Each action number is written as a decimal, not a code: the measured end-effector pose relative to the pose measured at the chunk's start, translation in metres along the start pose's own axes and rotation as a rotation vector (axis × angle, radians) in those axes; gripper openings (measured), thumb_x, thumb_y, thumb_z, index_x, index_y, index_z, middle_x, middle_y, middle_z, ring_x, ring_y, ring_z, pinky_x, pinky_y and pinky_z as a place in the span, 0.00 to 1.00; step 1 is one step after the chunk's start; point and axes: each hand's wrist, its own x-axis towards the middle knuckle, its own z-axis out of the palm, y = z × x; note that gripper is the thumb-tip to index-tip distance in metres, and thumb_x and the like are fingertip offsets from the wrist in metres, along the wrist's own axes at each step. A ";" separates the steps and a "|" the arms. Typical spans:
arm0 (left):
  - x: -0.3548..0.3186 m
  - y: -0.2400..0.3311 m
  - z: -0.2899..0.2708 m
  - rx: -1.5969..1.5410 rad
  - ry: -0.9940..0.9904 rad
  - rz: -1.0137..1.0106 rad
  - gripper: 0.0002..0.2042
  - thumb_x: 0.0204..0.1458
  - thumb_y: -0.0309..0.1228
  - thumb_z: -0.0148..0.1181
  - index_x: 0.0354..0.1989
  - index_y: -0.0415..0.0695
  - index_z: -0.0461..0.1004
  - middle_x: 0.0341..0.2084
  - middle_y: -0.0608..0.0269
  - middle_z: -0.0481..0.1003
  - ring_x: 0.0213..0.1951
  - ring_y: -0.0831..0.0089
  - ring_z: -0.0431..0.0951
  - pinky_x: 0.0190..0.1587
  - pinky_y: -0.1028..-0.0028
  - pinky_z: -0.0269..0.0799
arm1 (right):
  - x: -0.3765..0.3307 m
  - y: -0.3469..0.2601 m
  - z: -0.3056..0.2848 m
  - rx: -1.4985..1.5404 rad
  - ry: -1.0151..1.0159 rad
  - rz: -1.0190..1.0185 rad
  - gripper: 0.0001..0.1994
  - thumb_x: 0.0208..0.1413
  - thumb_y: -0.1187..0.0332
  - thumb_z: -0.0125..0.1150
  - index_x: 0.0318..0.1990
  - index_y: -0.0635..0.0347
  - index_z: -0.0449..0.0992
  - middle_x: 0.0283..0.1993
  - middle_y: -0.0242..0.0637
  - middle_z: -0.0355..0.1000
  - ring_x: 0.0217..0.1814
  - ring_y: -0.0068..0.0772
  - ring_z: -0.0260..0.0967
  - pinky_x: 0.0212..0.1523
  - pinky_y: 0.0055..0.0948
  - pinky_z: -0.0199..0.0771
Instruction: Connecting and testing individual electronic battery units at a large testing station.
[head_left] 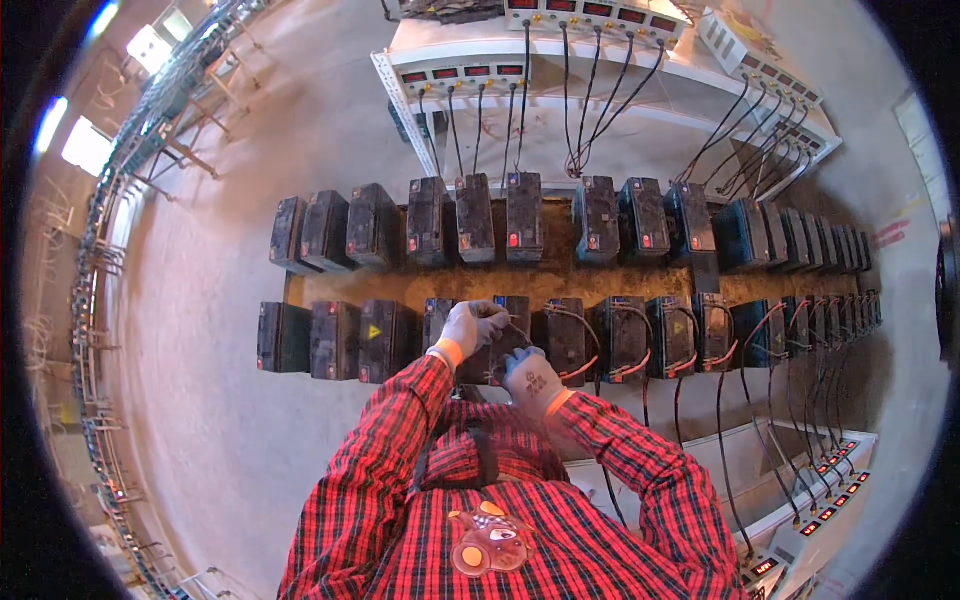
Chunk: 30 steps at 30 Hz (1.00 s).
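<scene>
Shows grey gloves with orange cuffs (447, 352) on left hand (466, 330) and right hand (535, 382), dark print on back of right. Red-and-black plaid on shirt (370, 490), fine pale lines through it; brown cartoon patch (492, 540) on chest. Black for batteries (284, 338), yellow triangle (374, 331) on one, red dots at some terminals (513, 240). Pinkish-red for some wires (583, 372), black for cables (526, 90). Tan-brown for board (340, 290) beneath. White on shelf (450, 52), glowing red on displays (510, 70). Grey for floor (200, 350).
</scene>
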 end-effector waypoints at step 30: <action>-0.036 -0.009 -0.027 -0.328 0.117 -0.089 0.14 0.61 0.29 0.59 0.53 0.39 0.77 0.37 0.57 0.79 0.29 0.74 0.78 0.31 0.80 0.71 | 0.054 0.063 -0.004 0.414 0.467 0.350 0.14 0.52 0.71 0.61 0.46 0.57 0.83 0.39 0.43 0.77 0.35 0.50 0.73 0.37 0.41 0.73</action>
